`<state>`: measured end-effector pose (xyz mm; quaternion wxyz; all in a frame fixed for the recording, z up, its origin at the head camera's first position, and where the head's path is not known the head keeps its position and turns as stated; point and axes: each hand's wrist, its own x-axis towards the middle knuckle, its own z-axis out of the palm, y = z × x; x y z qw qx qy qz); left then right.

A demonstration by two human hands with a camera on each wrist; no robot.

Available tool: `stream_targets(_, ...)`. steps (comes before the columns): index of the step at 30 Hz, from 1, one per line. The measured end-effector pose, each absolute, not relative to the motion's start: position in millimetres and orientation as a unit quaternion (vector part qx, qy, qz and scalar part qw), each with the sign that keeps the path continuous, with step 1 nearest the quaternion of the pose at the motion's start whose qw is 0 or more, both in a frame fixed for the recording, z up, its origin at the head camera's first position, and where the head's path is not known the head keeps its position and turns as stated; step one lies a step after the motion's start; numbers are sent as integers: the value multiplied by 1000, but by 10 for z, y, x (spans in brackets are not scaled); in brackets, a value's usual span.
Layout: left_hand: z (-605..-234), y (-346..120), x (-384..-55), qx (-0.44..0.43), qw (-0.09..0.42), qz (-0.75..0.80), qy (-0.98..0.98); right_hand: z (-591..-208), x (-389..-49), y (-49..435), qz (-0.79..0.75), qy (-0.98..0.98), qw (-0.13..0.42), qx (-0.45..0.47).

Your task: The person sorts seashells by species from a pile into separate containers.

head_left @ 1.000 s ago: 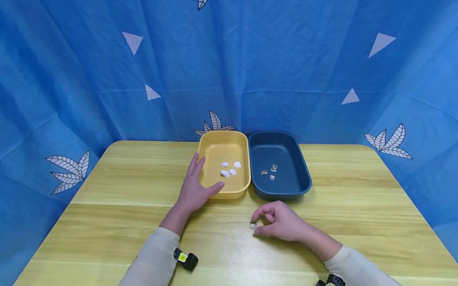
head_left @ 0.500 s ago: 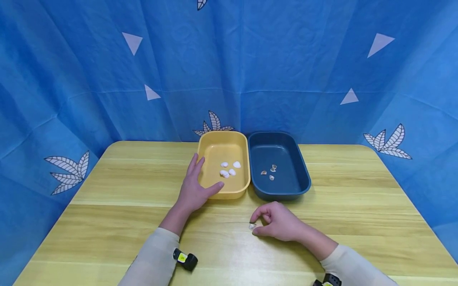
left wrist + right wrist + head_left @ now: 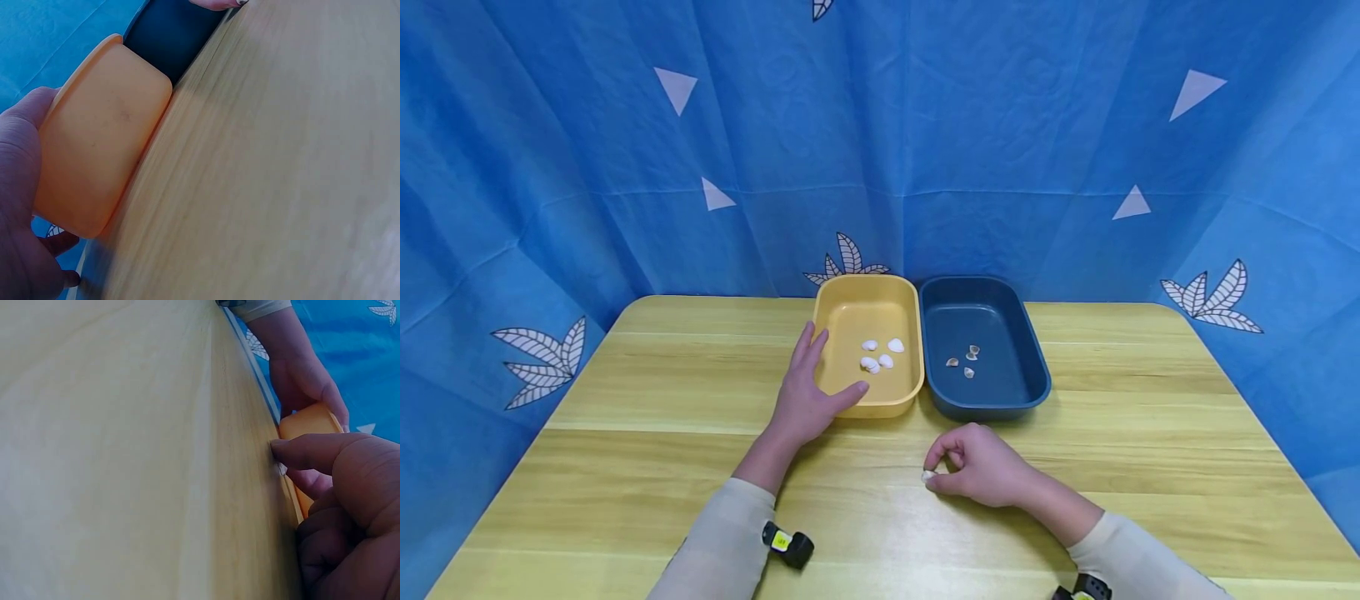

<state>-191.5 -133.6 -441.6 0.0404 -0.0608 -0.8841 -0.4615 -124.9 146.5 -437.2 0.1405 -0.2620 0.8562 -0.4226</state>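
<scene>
My right hand [image 3: 981, 467] is low over the table in front of the trays. Its thumb and index finger pinch a small pale shell [image 3: 927, 476], mostly covered by the fingertips; in the right wrist view a sliver of the shell [image 3: 282, 469] shows between them. My left hand [image 3: 808, 396] rests at the near left corner of the yellow tray [image 3: 880, 410], fingers straight along its side and thumb over the front rim. Several white shells [image 3: 886, 361] lie in that tray. The dark blue tray [image 3: 992, 412] beside it holds several small brownish shells [image 3: 972, 353].
The two trays stand side by side at the back of the wooden table [image 3: 647, 467]. Close behind them hangs a blue curtain [image 3: 925, 150] with leaf and triangle prints.
My right thumb and index finger have come together on the small shell, which lay in the gap between them before. The left hand and both trays have stayed put.
</scene>
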Motion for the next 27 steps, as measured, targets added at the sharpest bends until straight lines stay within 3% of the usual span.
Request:
stream_targets(9,-4409,-1338,-1899,-62,39,-470,-880,-4393,-1247,1465,-399,871,125,-258)
stream_targets(18,-4426,-1352,-1904,-72,49,-471,-878,-4408,-1339,1556,-439,823,181,-311)
stream_targets(27,-4405,-1352,-1901,-75,50,-470,-878,-4413,-1379,1548,-425,831,187,-306)
